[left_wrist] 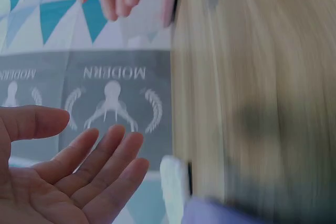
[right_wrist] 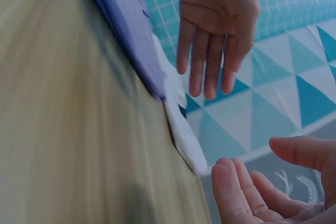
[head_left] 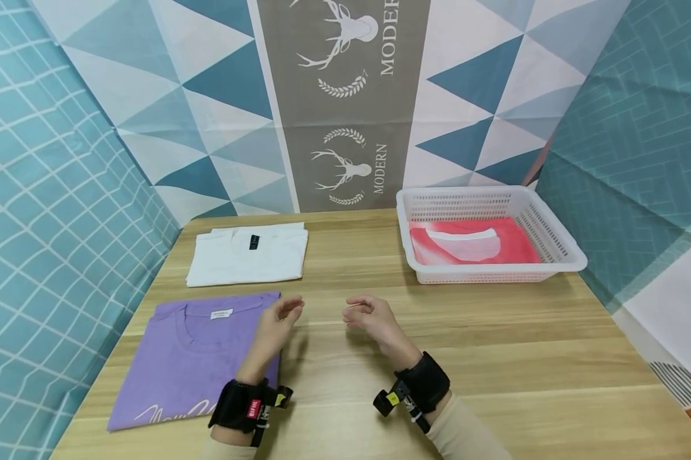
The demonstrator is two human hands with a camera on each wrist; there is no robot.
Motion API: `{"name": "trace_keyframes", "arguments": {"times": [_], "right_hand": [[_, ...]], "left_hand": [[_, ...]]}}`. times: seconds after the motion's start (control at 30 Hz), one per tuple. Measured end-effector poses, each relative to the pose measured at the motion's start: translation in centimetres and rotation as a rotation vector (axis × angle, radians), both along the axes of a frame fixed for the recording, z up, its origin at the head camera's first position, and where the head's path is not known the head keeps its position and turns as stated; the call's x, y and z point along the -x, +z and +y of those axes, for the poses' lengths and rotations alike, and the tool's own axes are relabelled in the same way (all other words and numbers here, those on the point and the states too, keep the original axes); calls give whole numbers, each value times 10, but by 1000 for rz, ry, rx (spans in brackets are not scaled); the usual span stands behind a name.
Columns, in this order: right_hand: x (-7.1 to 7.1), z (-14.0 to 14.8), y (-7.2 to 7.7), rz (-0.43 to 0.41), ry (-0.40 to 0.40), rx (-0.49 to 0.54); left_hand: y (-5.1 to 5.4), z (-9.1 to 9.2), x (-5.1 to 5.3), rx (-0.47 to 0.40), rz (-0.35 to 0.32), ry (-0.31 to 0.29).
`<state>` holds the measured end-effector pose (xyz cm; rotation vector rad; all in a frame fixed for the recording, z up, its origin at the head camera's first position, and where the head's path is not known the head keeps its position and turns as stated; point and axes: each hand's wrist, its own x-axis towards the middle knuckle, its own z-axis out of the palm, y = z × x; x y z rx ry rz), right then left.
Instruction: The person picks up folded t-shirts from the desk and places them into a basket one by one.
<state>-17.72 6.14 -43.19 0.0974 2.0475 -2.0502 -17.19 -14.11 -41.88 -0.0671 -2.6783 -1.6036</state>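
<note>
Both hands hover above the wooden table, palms facing each other, with a gap between them. My left hand [head_left: 274,329] is at the right edge of a folded purple T-shirt [head_left: 207,351], which has a white neck label and white lettering. Its fingers are relaxed and hold nothing, as the left wrist view of the hand [left_wrist: 79,177] shows. My right hand [head_left: 377,322] is over bare wood to the right, fingers loosely bent; in the right wrist view this hand [right_wrist: 273,187] is empty too. A folded white garment [head_left: 248,255] with a black label lies behind the purple T-shirt.
A white perforated plastic basket [head_left: 495,273] stands at the back right of the wooden table [head_left: 345,396], with a folded red and white garment [head_left: 472,243] inside. Patterned cloth [head_left: 345,121] hangs behind the table, and tiled-pattern cloth [head_left: 46,191] at the left.
</note>
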Motion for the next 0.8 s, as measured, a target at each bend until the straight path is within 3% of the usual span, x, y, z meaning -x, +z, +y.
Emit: {"name": "trace_keyframes", "arguments": {"times": [0.3,0.6,0.8], "right_hand": [[0,-36,-8,-68,124,25],[0,-61,-12,-140,148,76],[-3,-75,-17,-183,140,115]], "left_hand": [[1,-45,-5,29,-95,105],[3,-65,-9,123,-127,118],[1,-97,-12,238,-135,179]]}}
